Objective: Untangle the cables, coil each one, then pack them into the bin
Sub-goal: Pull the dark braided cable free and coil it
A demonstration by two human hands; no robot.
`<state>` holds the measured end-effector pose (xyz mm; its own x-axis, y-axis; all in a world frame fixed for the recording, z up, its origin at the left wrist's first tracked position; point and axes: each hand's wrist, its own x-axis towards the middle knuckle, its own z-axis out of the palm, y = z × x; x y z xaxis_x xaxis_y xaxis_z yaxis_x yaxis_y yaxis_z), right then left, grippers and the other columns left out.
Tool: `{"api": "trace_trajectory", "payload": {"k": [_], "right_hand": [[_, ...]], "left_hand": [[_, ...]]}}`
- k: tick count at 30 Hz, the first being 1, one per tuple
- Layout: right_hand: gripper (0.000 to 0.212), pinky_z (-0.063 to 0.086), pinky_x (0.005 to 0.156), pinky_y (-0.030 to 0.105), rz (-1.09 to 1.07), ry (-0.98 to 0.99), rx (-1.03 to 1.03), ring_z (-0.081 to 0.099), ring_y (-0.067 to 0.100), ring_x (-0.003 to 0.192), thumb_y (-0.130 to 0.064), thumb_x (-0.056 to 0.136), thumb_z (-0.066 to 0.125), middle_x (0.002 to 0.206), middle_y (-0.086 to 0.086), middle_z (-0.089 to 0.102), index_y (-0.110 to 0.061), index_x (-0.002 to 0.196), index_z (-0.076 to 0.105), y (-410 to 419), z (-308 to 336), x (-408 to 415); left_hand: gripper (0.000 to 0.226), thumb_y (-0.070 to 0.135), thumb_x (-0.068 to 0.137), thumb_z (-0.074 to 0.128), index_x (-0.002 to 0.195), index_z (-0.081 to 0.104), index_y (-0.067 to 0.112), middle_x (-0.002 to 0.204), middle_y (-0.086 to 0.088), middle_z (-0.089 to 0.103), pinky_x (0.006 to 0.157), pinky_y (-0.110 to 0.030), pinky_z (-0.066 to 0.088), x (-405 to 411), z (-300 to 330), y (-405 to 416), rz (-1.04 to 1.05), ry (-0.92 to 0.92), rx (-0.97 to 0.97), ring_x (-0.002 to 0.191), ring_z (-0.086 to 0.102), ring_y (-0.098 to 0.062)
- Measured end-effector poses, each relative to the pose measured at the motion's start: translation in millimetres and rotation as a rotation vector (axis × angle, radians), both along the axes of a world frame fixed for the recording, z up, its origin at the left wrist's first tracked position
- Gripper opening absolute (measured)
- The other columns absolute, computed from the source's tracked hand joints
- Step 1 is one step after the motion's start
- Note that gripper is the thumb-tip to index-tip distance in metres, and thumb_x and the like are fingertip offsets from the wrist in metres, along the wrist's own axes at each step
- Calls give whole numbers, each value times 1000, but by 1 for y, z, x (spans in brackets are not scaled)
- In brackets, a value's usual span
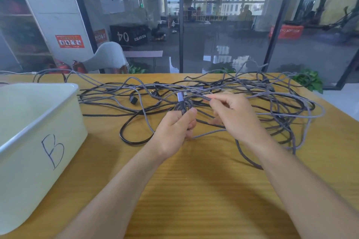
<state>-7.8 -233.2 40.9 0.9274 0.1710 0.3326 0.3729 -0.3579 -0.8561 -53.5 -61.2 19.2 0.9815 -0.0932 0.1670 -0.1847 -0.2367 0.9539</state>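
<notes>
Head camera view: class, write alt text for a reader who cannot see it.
A person's left hand grips a small coil of braided grey cable while the right hand pinches its strand, above tangled cables on a wooden table. A white bin marked B sits left.

Cable tangle (213,91): mix of grey braided strands with a fine speckled weave and plain glossy black ones. Bundle pinched in the left hand (175,128), just above its fingertips (192,111): grey-and-black herringbone braid, with a silver-lilac metallic plug (180,97) poking up past the thumb. Strand under the right hand's (236,116) fingertips (208,97): same grey speckled braid. Black loop (134,137) left of the left-hand fingers: solid black, shiny. Bin (37,122) far left of the fingers: milky white, translucent, dark hand-drawn "B" on the side. Table (204,190): yellow-ochre wood with fine horizontal grain.
</notes>
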Motion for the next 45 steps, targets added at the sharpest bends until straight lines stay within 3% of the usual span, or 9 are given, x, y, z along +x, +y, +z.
{"api": "trace_trajectory", "payload": {"k": [7,10,12,17,22,27,35,40,45], "right_hand": [[22,65,73,42,212,149,148,69,11,80,-15,106,57,90,0,70,-17,123,71,15,2,-15],[35,61,72,32,331,211,125,64,4,88,-15,108,49,105,-16,72,-30,128,74,15,3,-15],[39,57,70,26,365,204,89,60,4,80,-11,109,47,86,-29,68,-32,132,71,13,3,-16],[28,55,70,25,382,164,174,63,15,83,-11,102,64,96,2,73,-23,124,76,12,0,-16],[24,60,86,30,449,301,261,74,18,99,-9,102,62,105,10,79,-14,121,76,10,3,-16],[27,55,102,48,509,268,-210,75,15,100,-24,110,49,101,6,79,-13,108,73,-4,8,-15],[29,56,94,47,963,558,-78,71,35,107,-19,113,40,108,16,71,-12,131,61,0,-5,-21],[50,59,82,44,1007,679,-192,69,29,81,-45,110,36,87,10,65,-7,110,68,12,-16,-26],[67,44,47,25,853,665,-303,41,14,52,-68,99,34,61,1,42,-10,75,58,20,-21,-25]], "left_hand": [[50,31,113,38,64,38,18,61,1,28,50,-25,22,2,0,2,87,-37,-78,52,25,-12],[54,46,111,34,64,36,19,61,1,28,55,-32,18,3,2,7,132,-29,-89,56,22,-16],[57,54,108,34,66,35,17,62,-2,27,57,-35,17,2,3,7,131,-28,-82,59,19,-19],[55,51,107,43,63,36,19,59,2,28,51,-26,19,2,2,6,106,-61,-84,55,21,-16],[55,34,110,45,56,46,26,54,7,34,51,-23,23,1,6,8,95,-50,-181,52,25,-12],[39,23,108,45,70,36,18,60,1,22,52,-27,19,3,8,16,186,-31,-266,54,20,-15],[41,28,110,38,71,43,17,64,-4,30,51,-25,24,0,14,16,136,-68,-331,56,23,-16],[41,27,112,35,74,43,15,64,-6,50,59,-26,44,-6,22,11,-16,-60,-486,57,47,-22],[43,30,111,37,71,45,18,60,0,43,59,-30,41,-9,31,13,-95,24,-663,52,47,-20]]}}
